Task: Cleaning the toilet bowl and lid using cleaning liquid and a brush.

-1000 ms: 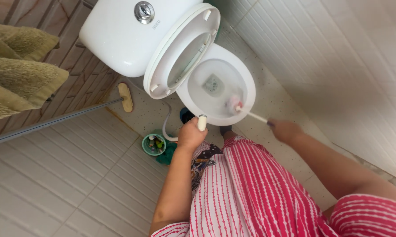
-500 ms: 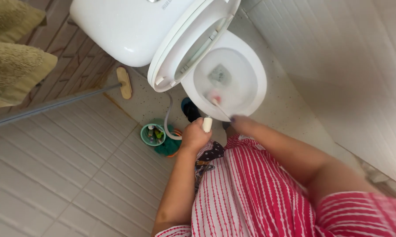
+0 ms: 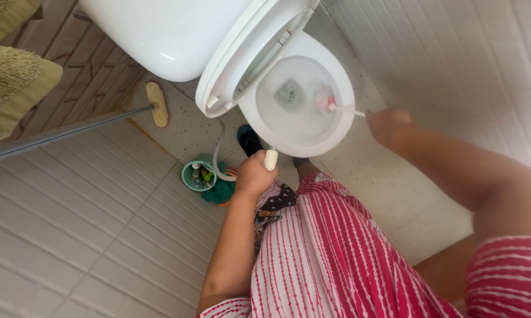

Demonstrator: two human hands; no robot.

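A: What are the hands doing?

B: The right hand [image 3: 388, 125] has its fingers clenched around a thin white-handled toilet brush [image 3: 336, 106]; its pink-and-white head sits inside the white ceramic toilet bowl [image 3: 342, 126], near the far right wall.

A: And the left?

B: The left hand [image 3: 253, 176] grips a white spray nozzle [image 3: 271, 159] just at the bowl's near rim, its grey hose [image 3: 217, 156] looping down beside a small green bucket [image 3: 196, 176] on the floor.

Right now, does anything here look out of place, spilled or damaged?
Nothing stands out. The toilet bowl looks whole, the right hand holds the brush inside it, and the left hand grips the white sprayer.
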